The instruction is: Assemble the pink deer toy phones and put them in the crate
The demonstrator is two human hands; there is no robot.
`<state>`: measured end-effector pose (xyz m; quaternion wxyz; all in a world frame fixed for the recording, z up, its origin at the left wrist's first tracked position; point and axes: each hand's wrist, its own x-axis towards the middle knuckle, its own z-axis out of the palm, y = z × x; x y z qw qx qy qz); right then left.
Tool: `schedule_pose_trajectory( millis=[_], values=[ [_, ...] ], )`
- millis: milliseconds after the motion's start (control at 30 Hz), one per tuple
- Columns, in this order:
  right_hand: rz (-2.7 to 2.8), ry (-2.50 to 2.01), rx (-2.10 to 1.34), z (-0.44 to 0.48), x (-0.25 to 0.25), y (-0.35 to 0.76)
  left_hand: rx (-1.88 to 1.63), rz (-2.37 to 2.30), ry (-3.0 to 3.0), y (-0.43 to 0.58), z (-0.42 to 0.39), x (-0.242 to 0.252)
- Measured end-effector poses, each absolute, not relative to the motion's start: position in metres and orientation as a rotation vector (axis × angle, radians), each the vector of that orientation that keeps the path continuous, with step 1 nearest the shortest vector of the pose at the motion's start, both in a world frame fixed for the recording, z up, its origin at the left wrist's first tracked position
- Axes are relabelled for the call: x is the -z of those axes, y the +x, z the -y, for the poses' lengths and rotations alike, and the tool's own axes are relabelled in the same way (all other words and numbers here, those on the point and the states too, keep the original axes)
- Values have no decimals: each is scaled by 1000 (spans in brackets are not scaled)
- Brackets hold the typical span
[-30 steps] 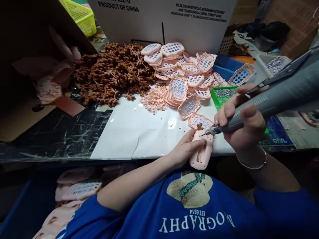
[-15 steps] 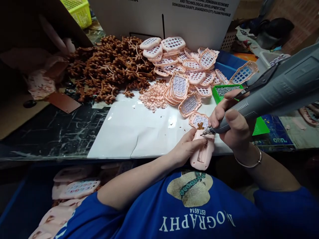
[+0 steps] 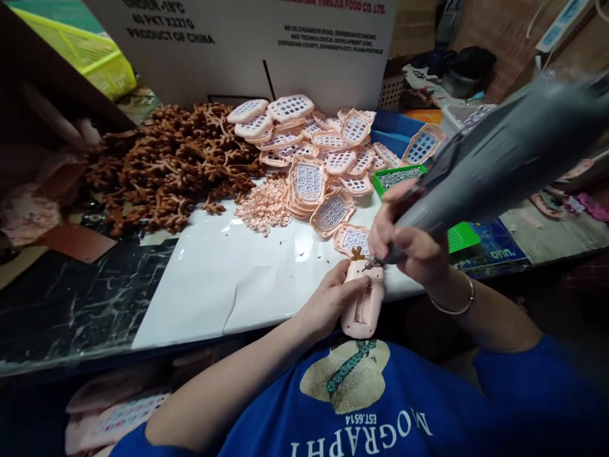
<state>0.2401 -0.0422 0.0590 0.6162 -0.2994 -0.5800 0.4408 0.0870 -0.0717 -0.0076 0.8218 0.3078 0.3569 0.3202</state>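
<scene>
Since the earlier frame, the bulky grey power driver (image 3: 476, 158) tilts more steeply and its metal bit (image 3: 366, 266) shifts slightly rightward over the workpiece; the whole head view also swings, setting the bench items further left and lower.

My right hand (image 3: 421, 259) is closed around the driver near its nose. My left hand (image 3: 333, 297) grips the pale pink, rounded plastic casing (image 3: 364, 314), thumb across its face just below the bit. The casing lies recess upward, at the near edge of the glossy white sheet (image 3: 266, 273), with a brown antler-shaped plastic piece (image 3: 357, 254) projecting from its top end.

Blur prevents me confirming whether the bit is seated in a hole. In my judgement, good practice here calls for the bit square to the hole, the casing braced firmly, light pressure, and my thumb clear of a slip.
</scene>
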Motion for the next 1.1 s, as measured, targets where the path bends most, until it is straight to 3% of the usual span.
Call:
schedule_pose_trajectory(
  millis=[100, 200, 400, 933, 1100],
  values=[
    [1225, -568, -789, 22, -76, 265, -561, -780, 689, 77, 76, 6],
    [1134, -797, -531, -8, -73, 295, -353, -667, 641, 66, 83, 10],
    [1050, -979, -501, -48, -36, 325, -161, -542, 531, 60, 87, 17],
    [1056, -1001, -435, -55, -19, 325, -659, -622, 539, 62, 64, 7],
    [1099, -916, -420, -53, -34, 325, -769, -653, 512, 60, 61, 7]
  ],
)
